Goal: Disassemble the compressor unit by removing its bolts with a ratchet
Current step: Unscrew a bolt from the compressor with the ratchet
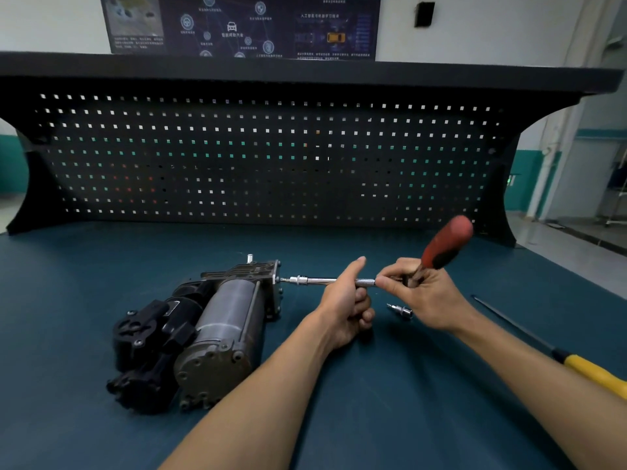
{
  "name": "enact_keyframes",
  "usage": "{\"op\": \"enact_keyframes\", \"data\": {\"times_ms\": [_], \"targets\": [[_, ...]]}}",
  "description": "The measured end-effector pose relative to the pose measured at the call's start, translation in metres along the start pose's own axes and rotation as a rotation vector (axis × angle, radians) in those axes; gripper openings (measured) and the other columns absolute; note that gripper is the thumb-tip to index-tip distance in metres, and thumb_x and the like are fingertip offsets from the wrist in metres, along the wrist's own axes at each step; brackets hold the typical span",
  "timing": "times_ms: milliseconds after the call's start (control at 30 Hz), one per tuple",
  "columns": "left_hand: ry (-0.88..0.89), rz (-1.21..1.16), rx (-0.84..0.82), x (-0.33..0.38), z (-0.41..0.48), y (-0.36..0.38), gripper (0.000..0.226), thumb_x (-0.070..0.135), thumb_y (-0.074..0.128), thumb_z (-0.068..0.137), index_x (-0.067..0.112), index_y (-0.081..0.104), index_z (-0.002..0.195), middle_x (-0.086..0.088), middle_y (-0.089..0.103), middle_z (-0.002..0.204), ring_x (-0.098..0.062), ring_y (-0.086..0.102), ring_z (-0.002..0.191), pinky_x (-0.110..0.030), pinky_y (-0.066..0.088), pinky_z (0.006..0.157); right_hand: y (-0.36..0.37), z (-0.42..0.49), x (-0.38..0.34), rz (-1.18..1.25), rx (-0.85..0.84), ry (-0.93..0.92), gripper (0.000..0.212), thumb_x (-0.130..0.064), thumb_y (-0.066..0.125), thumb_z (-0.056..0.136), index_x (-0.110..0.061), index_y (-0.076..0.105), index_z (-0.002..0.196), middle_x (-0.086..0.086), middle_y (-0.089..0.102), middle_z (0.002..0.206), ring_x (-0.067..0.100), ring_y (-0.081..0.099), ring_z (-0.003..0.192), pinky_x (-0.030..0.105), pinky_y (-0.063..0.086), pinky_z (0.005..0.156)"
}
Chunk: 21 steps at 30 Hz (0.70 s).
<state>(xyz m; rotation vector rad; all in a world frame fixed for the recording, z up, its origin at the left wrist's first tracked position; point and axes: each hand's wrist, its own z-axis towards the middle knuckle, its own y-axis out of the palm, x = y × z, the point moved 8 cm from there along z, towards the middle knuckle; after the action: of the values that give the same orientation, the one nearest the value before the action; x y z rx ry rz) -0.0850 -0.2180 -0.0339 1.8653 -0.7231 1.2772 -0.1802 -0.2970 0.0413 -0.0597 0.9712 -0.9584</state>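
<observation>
The right hand (422,293) grips the head of the ratchet (448,242); its red handle points up and to the right. Just to the left, the left hand (346,301) curls its fingers around the extension bar (314,280), with the thumb straight. The bar lies level, and its tip touches the far end plate of the compressor unit (217,327), which lies on the bench (373,418) at the left. A loose socket bit (402,311) lies near the right hand. A yellow-handled screwdriver (590,371) lies at the right edge. A black pegboard (237,157) stands far behind.
</observation>
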Motion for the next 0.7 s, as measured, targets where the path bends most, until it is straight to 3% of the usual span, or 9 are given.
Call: {"op": "enact_keyframes", "data": {"times_ms": [133,233,333,500,600,700], "targets": [[-0.022,0.021,-0.011,0.0,0.0,0.001,0.066,0.064,0.049,0.092,0.021,0.027,0.047,0.002,0.02,0.044,-0.015,0.033,0.038,-0.02,0.026,0.04,-0.001,-0.002,-0.011,-0.167,0.0,-0.135,0.008,-0.003,0.078,0.083,-0.005,0.08,0.091,0.008,0.065,0.076,0.016,0.06,0.07,0.02,0.044,0.068],[-0.022,0.045,-0.011,-0.001,0.001,0.002,0.063,0.055,0.048,0.097,0.021,0.026,0.048,0.001,0.019,0.043,-0.015,0.033,0.036,-0.019,0.025,0.039,0.0,-0.003,-0.011,-0.112,0.054,-0.147,0.018,0.007,0.079,0.078,-0.001,0.079,0.094,0.014,0.062,0.076,0.017,0.056,0.067,0.018,0.043,0.065],[-0.019,0.047,-0.02,-0.001,0.002,0.002,0.056,0.042,0.046,0.097,0.021,0.026,0.05,0.001,0.018,0.044,-0.016,0.034,0.036,-0.019,0.026,0.04,0.004,-0.003,-0.006,-0.077,0.035,-0.129,0.022,0.007,0.078,0.08,-0.01,0.078,0.094,0.016,0.063,0.078,0.013,0.057,0.067,0.019,0.044,0.064],[-0.001,0.017,-0.026,0.0,0.003,0.003,0.054,0.036,0.045,0.097,0.021,0.028,0.049,0.002,0.018,0.043,-0.014,0.031,0.038,-0.019,0.024,0.04,0.004,-0.001,0.008,0.017,-0.01,0.033,0.023,-0.012,0.074,0.089,-0.034,0.079,0.089,0.007,0.075,0.084,0.012,0.065,0.072,0.029,0.052,0.066],[0.014,-0.02,-0.032,-0.001,0.004,0.005,0.061,0.035,0.047,0.099,0.022,0.034,0.041,0.004,0.02,0.044,-0.012,0.03,0.039,-0.018,0.023,0.039,0.005,-0.001,0.018,0.059,-0.013,0.147,0.008,-0.026,0.072,0.09,-0.028,0.08,0.09,0.005,0.073,0.073,0.01,0.058,0.053,0.026,0.047,0.048],[0.027,-0.048,-0.038,-0.001,0.004,0.006,0.061,0.036,0.048,0.099,0.022,0.036,0.041,0.004,0.021,0.045,-0.011,0.029,0.039,-0.017,0.022,0.039,0.003,0.0,0.026,0.087,0.032,0.265,0.023,-0.04,0.07,0.088,-0.017,0.076,0.087,0.001,0.068,0.063,0.014,0.05,0.041,0.027,0.04,0.039]]}}
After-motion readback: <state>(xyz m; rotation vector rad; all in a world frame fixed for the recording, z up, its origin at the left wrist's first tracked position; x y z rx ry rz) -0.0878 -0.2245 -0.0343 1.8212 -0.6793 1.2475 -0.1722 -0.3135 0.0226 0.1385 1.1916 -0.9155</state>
